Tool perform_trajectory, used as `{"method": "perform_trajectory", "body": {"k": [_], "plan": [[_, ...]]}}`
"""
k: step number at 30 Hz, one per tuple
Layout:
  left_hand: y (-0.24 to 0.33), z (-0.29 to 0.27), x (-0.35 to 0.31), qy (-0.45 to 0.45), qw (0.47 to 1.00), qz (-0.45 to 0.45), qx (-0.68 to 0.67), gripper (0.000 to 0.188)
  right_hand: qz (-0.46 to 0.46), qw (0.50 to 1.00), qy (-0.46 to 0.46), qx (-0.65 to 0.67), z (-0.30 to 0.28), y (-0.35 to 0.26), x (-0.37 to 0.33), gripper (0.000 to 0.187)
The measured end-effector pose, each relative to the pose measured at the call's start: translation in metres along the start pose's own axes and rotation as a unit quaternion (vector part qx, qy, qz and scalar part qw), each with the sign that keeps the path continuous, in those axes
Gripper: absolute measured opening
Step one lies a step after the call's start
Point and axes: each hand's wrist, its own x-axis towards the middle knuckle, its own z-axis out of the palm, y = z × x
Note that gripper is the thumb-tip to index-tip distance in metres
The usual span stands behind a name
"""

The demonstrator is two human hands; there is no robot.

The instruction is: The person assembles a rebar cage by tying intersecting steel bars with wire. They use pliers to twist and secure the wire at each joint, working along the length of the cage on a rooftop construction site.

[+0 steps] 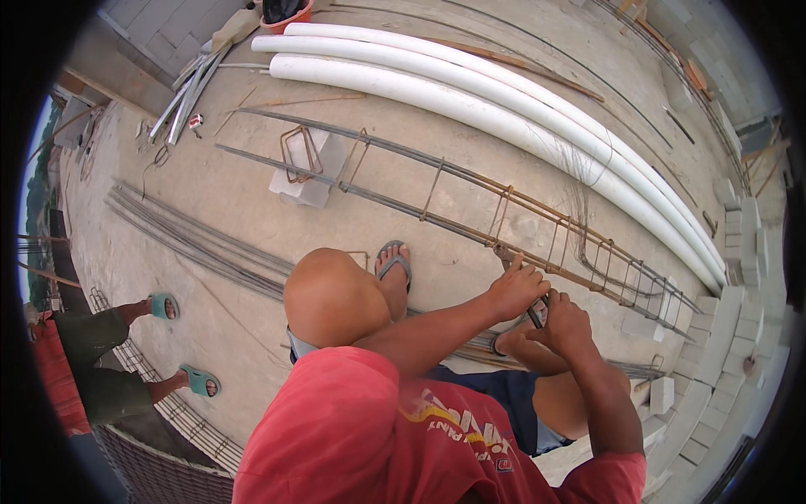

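Note:
A long cage of steel rebar (420, 217) with square stirrups lies crosswise before me, its left part resting on a pale block (304, 191). Both hands are at its near bar, right of centre. My left hand (518, 290) is closed round a dark hand tool that looks like pincers (537, 312), one finger stretched toward the bar. My right hand (564, 323) grips the tool's handle end, close beside the left. The tool's rusty head touches or nearly touches the bar at a stirrup. My fingers partly hide it.
Three white pipes (470, 92) lie beyond the cage. A loose stirrup (300, 154) leans on the pale block. Loose rebar (193, 231) runs along the floor near my feet. Another person's sandalled foot (200, 380) is at left. Stacked blocks (714, 361) stand at right.

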Motion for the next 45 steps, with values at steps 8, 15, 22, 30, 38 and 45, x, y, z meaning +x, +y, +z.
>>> {"method": "perform_trajectory", "body": {"k": [8, 15, 22, 30, 38, 45], "plan": [[0.009, -0.008, -0.002, 0.145, 0.987, 0.036, 0.061, 0.016, 0.116, 0.929, -0.233, 0.262, -0.014, 0.016, 0.018, 0.036], [0.009, 0.006, -0.009, 0.047, 0.998, 0.034, 0.011, 0.017, 0.166, 0.643, -0.321, 0.676, 0.009, 0.039, 0.013, 0.038], [0.016, -0.009, 0.010, -0.069, 0.997, 0.020, -0.014, 0.017, 0.128, 0.991, -0.021, -0.037, 0.033, -0.012, -0.014, 0.050], [0.019, -0.009, -0.011, 0.084, 0.996, 0.033, 0.008, 0.020, 0.150, 0.738, -0.344, 0.561, 0.025, 0.042, 0.003, 0.030], [0.000, -0.001, -0.006, -0.094, 0.994, 0.049, 0.011, 0.021, 0.032, 0.966, -0.097, 0.239, -0.015, -0.005, -0.007, 0.047], [0.014, -0.060, 0.012, -0.159, 0.987, -0.001, 0.031, 0.048, 0.054, 0.779, -0.312, 0.541, 0.027, 0.020, -0.013, 0.046]]}}
